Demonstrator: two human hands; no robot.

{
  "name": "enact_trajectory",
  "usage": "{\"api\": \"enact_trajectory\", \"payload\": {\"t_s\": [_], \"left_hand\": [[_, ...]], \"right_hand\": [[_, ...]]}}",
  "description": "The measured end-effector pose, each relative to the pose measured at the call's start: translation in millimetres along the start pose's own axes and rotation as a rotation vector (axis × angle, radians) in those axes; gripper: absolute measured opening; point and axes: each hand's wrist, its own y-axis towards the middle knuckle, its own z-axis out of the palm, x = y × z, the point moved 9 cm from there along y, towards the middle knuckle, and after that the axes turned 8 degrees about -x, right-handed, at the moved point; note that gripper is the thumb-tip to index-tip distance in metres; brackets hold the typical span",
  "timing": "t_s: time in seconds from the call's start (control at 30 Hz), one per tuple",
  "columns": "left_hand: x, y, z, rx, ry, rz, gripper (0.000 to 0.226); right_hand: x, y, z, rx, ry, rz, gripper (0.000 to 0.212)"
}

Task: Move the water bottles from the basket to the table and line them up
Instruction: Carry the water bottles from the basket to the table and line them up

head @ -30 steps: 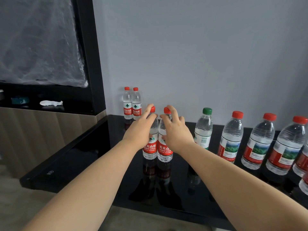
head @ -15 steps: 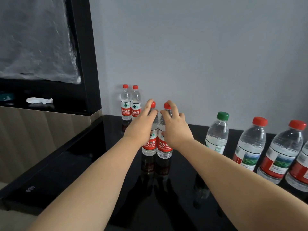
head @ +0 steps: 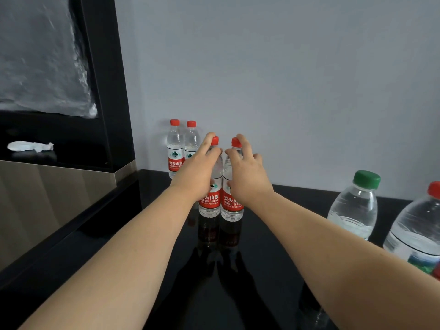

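Six water bottles stand upright on one glossy black table (head: 273, 236).

- Two red-capped: left bottle (head: 209, 204) and right bottle (head: 232, 207), side by side and touching or nearly so, toward the table's middle, a little in from its back edge. Their bases meet their own reflections in the table top.
- Left hand (head: 197, 173): curled round the upper body of the left bottle, forefinger raised beside the cap.
- Right hand (head: 248, 178): curled round the upper body of the right bottle, forefinger lying against the cap.
- Two red-capped: rear bottle one (head: 175, 151) and rear bottle two (head: 192, 141), close together at the table's back left corner, partly hidden behind the left hand.
- One green-capped bottle (head: 354, 210), at the table's right side, well apart from the held pair.
- One large red-capped bottle (head: 416, 234), at the table's far right, cut off by the frame edge.
- One crumpled white scrap (head: 29, 146), on a dark ledge to the left of the table.
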Motion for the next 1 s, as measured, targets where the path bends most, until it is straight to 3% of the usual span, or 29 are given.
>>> {"api": "enact_trajectory", "payload": {"t_s": [1.0], "left_hand": [[89.0,122.4,99.0,-0.008,0.074,0.122,0.08]], "right_hand": [[-50.7,122.3,107.7,-0.016,-0.068,0.017,0.082]]}}
